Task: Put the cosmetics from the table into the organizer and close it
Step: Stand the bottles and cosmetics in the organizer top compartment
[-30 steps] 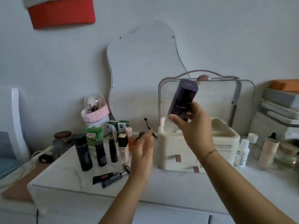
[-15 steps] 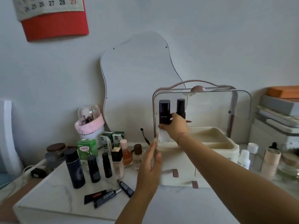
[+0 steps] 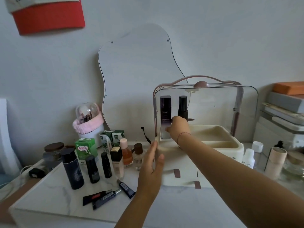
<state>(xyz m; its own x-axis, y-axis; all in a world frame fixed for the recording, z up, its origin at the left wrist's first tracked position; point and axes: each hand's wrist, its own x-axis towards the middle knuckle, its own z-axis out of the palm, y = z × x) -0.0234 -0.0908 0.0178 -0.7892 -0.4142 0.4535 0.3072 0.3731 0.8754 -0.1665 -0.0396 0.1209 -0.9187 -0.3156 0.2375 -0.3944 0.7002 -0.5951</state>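
The cream organizer [image 3: 227, 147] stands at the right of the table with its clear lid [image 3: 213, 104] raised. Inside its back left corner a tall dark purple bottle [image 3: 165, 111] stands upright beside a black bottle [image 3: 183, 106]. My right hand [image 3: 178, 127] rests against the purple bottle's lower part, fingers still on it. My left hand [image 3: 152, 168] is flat and open against the organizer's left side. On the table to the left stand a large black bottle [image 3: 72, 168], two smaller black bottles [image 3: 92, 169], a gold-capped foundation [image 3: 117, 160], an orange bottle [image 3: 126, 153] and a brown-capped bottle [image 3: 137, 156]. Three tubes [image 3: 105, 195] lie in front.
A wavy mirror [image 3: 138, 76] leans on the wall. Green cartons [image 3: 85, 149] and a pink brush holder [image 3: 88, 124] stand at the back left. A beige tube [image 3: 275, 162], white bottles [image 3: 249, 158] and stacked boxes [image 3: 284, 109] sit right of the organizer.
My right hand carried the purple bottle down into the organizer's back left corner and stood it upright beside the black bottle. My left hand moved over to the organizer's left side.
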